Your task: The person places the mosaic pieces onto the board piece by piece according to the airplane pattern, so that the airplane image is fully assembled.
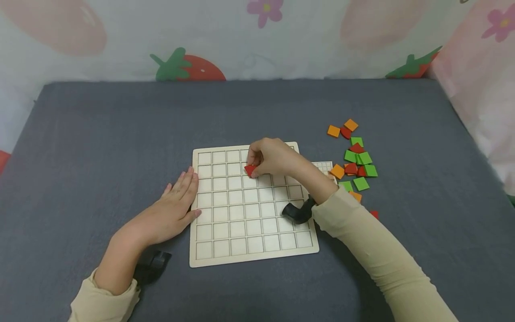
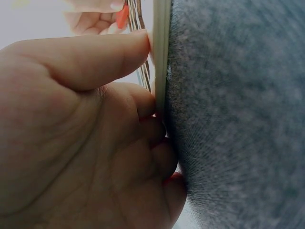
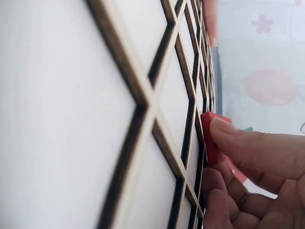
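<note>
A pale wooden grid board (image 1: 253, 210) with rows of square recesses lies on the dark grey table. Over its upper middle squares, my right hand (image 1: 273, 156) pinches a small red tile (image 1: 250, 170) between thumb and fingers. The right wrist view shows this red tile (image 3: 212, 138) tilted, its edge right at the grid's raised lines. My left hand (image 1: 173, 208) rests flat at the board's left edge, fingers straight and together, thumb on the rim. In the left wrist view its fingertips (image 2: 164, 157) press along the board's side.
Right of the board lie scattered tiles: several green ones (image 1: 361, 184), orange squares (image 1: 333, 131) and red pieces (image 1: 351, 169). A smaller gridded board (image 1: 323, 166) sticks out from behind the right forearm. Black wrist camera mounts (image 1: 297, 213) hang near both wrists. A strawberry-patterned cloth (image 1: 306, 40) borders the table's back.
</note>
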Demonstrator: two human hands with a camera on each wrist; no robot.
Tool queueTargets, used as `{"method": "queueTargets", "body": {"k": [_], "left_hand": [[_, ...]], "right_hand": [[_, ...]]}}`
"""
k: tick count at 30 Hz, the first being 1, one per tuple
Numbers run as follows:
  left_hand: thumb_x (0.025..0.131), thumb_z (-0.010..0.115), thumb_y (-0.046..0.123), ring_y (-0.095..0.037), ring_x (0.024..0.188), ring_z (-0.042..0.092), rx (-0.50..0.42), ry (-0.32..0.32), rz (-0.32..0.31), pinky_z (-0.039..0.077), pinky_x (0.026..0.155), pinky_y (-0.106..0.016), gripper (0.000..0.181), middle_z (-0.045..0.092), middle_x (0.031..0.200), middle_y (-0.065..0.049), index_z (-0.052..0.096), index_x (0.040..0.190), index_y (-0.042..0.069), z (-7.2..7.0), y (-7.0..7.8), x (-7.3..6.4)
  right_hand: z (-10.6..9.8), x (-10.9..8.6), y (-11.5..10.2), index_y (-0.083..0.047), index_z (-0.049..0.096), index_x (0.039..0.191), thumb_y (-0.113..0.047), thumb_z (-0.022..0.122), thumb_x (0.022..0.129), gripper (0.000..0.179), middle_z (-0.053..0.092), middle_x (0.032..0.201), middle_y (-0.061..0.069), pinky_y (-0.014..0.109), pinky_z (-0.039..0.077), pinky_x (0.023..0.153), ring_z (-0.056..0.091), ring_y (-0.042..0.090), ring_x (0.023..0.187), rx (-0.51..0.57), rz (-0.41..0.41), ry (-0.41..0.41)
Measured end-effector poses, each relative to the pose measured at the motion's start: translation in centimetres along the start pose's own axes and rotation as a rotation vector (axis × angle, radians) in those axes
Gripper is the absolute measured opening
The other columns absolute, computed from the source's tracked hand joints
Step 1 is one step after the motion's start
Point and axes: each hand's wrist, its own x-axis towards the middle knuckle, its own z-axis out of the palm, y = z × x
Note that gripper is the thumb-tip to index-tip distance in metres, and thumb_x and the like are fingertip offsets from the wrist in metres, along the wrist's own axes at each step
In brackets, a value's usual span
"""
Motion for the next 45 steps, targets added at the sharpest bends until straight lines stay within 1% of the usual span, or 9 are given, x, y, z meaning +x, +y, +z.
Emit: {"method": "queueTargets", "body": {"k": [4,12,17,20,25,28,33,39,45], "left_hand": [[0.099,0.048,0.024,-0.038,0.141,-0.004,-0.005,0.002,0.004,0.007,0.109,-0.059,0.073,-0.008,0.155,-0.022,0.004,0.148,-0.008,0.1,-0.1,0.0],[0.099,0.048,0.025,-0.036,0.142,-0.006,-0.004,-0.003,-0.01,0.006,0.109,-0.059,0.074,-0.01,0.155,-0.021,0.001,0.148,-0.006,0.1,-0.3,-0.2],[0.1,0.048,0.025,-0.036,0.142,-0.006,0.001,-0.002,-0.01,0.006,0.109,-0.058,0.074,-0.01,0.155,-0.021,0.001,0.148,-0.006,0.0,-0.2,-0.2],[0.1,0.047,0.025,-0.036,0.142,-0.006,0.003,0.001,-0.008,0.006,0.109,-0.058,0.074,-0.01,0.155,-0.021,0.001,0.148,-0.006,0.0,-0.1,-0.2],[0.1,0.047,0.025,-0.036,0.142,-0.006,-0.006,-0.002,-0.003,0.006,0.109,-0.059,0.073,-0.01,0.155,-0.021,0.002,0.148,-0.007,0.0,0.0,-0.3],[0.1,0.047,0.025,-0.036,0.142,-0.006,-0.008,-0.004,-0.001,0.006,0.109,-0.059,0.073,-0.01,0.155,-0.021,0.002,0.148,-0.007,0.0,0.1,-0.3],[0.1,0.047,0.025,-0.036,0.142,-0.005,-0.002,-0.004,0.0,0.006,0.109,-0.058,0.073,-0.009,0.155,-0.021,0.002,0.148,-0.007,0.0,0.3,-0.2],[0.1,0.047,0.025,-0.036,0.142,-0.005,0.005,-0.004,-0.002,0.006,0.109,-0.058,0.073,-0.009,0.155,-0.021,0.002,0.148,-0.007,0.1,0.4,-0.1],[0.1,0.047,0.024,-0.036,0.142,-0.004,0.01,0.0,-0.001,0.007,0.109,-0.058,0.073,-0.007,0.155,-0.022,0.003,0.148,-0.007,0.0,0.4,-0.1]], "right_hand": [[0.0,-0.2,0.3,-0.008,0.062,0.084,-0.002,0.075,0.078,0.016,0.062,0.081,0.002,0.029,0.045,0.073,0.057,0.017,0.078,0.07,-0.047,0.002],[-2.1,-1.0,1.7,-0.001,0.068,0.095,0.001,0.064,0.088,0.008,0.066,0.09,0.009,0.035,0.048,0.073,0.06,0.025,0.083,0.348,-0.133,-0.014],[-3.6,-1.5,2.5,0.002,0.07,0.104,0.0,0.063,0.089,0.016,0.067,0.104,0.009,0.036,0.047,0.075,0.057,0.023,0.089,0.408,-0.11,-0.006],[-4.0,-1.5,2.7,0.004,0.067,0.105,0.001,0.064,0.088,0.018,0.066,0.099,0.01,0.037,0.047,0.076,0.057,0.024,0.088,0.455,-0.094,-0.009],[-3.5,-1.0,2.6,0.002,0.068,0.094,0.0,0.069,0.084,0.01,0.067,0.087,0.01,0.037,0.05,0.076,0.059,0.03,0.083,0.523,-0.057,0.027],[-3.0,-0.5,2.4,0.0,0.071,0.088,-0.002,0.072,0.083,0.006,0.068,0.084,0.009,0.036,0.052,0.075,0.061,0.029,0.082,0.535,-0.039,0.042],[-2.4,0.4,1.9,0.002,0.072,0.087,0.0,0.073,0.081,0.007,0.07,0.084,0.009,0.032,0.053,0.074,0.064,0.024,0.079,0.532,-0.002,0.009],[-1.9,1.0,1.2,0.003,0.073,0.088,0.004,0.07,0.081,0.008,0.07,0.084,0.009,0.027,0.05,0.07,0.062,0.019,0.078,0.399,0.004,-0.023],[-1.7,1.2,0.9,-0.003,0.074,0.083,0.002,0.072,0.08,0.005,0.071,0.081,0.006,0.028,0.048,0.072,0.062,0.018,0.078,0.29,0.009,-0.02]]}}
